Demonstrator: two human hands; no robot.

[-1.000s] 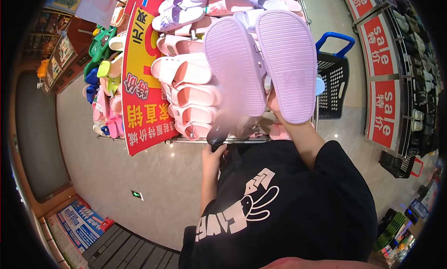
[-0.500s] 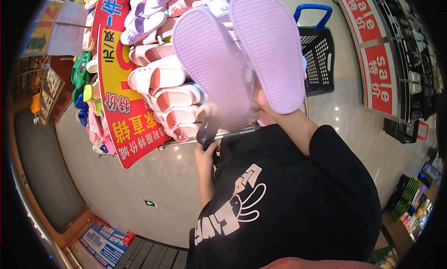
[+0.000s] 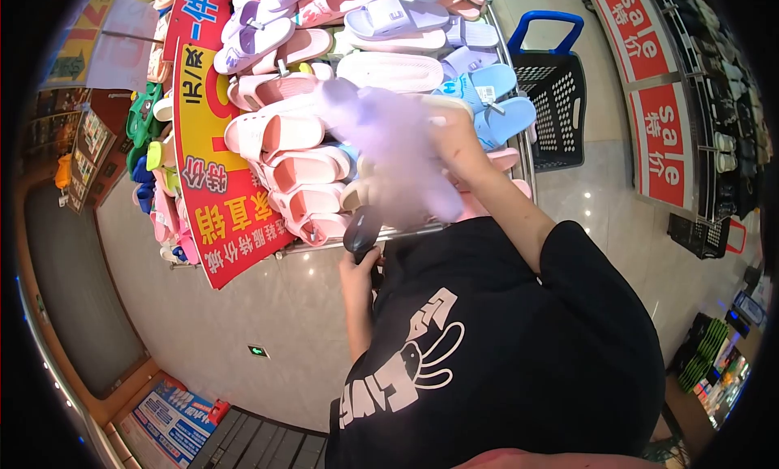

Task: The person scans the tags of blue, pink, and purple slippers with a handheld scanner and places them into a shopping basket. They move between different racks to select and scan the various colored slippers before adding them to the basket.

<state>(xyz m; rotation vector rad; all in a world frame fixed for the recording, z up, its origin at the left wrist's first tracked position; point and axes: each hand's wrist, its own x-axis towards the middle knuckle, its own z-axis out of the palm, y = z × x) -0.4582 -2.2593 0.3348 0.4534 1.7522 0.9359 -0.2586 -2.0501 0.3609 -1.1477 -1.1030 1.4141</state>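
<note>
My right hand (image 3: 451, 138) is closed on a pair of lavender slippers (image 3: 389, 128), held over the near part of a slipper display. The pair is heavily smeared, so its exact pose and the fingertips cannot be made out. Low in front of my body, my left hand (image 3: 357, 268) wraps around a black handheld device (image 3: 363, 228) with a rounded head, possibly a scanner. Rows of pink slippers (image 3: 302, 170) lie beside and beneath the blur. To the right of the held pair are blue slippers (image 3: 501, 122) with a white tag, and a white-and-lavender pair (image 3: 396, 16) lies farther back.
A red and yellow price banner (image 3: 213, 185) hangs on the display's left side. A black basket with a blue handle (image 3: 550, 104) stands to the right. Beyond the aisle is a shoe rack with red sale signs (image 3: 661, 132). Another black basket (image 3: 699, 234) sits near it.
The lavender slippers, soles facing me before, have swung down and left into a blur. My right hand and the slippers behind are now more visible. The left hand stays in place.
</note>
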